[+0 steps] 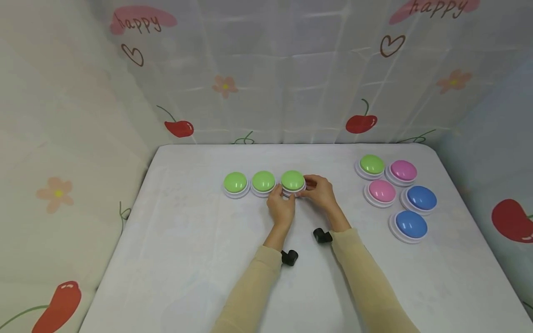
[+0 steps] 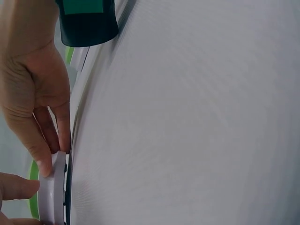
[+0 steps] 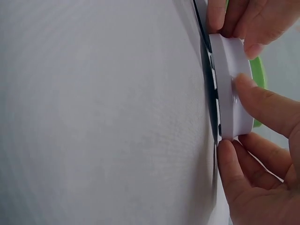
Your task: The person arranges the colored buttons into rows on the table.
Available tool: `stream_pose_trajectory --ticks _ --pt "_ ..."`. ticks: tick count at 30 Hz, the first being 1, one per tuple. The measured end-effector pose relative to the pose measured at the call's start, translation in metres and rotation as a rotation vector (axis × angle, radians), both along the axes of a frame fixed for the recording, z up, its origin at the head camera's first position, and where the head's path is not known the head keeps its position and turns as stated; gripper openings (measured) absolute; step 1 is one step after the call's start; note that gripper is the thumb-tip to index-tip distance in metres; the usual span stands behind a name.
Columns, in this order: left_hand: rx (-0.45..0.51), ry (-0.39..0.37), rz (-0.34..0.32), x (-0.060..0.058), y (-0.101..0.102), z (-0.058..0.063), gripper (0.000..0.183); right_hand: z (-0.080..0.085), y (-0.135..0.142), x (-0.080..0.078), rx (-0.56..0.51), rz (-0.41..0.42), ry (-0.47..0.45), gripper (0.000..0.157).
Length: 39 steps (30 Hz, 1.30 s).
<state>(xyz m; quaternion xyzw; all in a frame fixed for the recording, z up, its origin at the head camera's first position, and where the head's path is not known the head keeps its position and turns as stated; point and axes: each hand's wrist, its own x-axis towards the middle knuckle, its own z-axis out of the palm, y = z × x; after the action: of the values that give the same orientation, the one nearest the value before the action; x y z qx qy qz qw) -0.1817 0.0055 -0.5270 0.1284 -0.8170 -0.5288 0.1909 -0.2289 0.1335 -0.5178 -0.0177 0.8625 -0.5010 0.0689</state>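
Observation:
Three push buttons with green domes and white bases stand in a row: a left one (image 1: 235, 183), a middle one (image 1: 263, 181) and a right one (image 1: 293, 181). My left hand (image 1: 281, 207) grips the right button's white base from the left and near side, its thumb at the front. From the opposite side my right hand (image 1: 320, 192) holds the same base between thumb and fingers. In the right wrist view, the right thumb presses the white base (image 3: 236, 103) while other fingers meet its edge. The left wrist view catches only part of my left fingers (image 2: 18, 186).
Toward the right of the white table (image 1: 187, 240) are another green button (image 1: 372, 165), two pink buttons (image 1: 381, 192) and two blue buttons (image 1: 411, 225). Patterned curtains (image 1: 279, 69) enclose the back and sides. A black wrist camera (image 1: 290, 257) sits on each wrist.

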Motion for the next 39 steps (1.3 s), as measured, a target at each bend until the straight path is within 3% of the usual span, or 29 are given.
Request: stream_pose_trajectory --ticks 6,19,39 --pt "-0.014 -0.007 0.018 -0.0011 0.0004 -0.0032 0.042 -0.0044 -0.0004 -0.0014 0.015 0.002 0.015 0.065" --pt "0.106 -0.029 0.0 0.0008 -0.0005 -0.0042 0.045 -0.008 -0.0016 -0.0019 0.017 -0.004 0.031 0.067" --pt "0.126 -0.04 0.02 0.0006 0.0016 -0.0037 0.046 -0.0074 -0.0023 -0.0004 0.014 -0.024 0.018 0.068"
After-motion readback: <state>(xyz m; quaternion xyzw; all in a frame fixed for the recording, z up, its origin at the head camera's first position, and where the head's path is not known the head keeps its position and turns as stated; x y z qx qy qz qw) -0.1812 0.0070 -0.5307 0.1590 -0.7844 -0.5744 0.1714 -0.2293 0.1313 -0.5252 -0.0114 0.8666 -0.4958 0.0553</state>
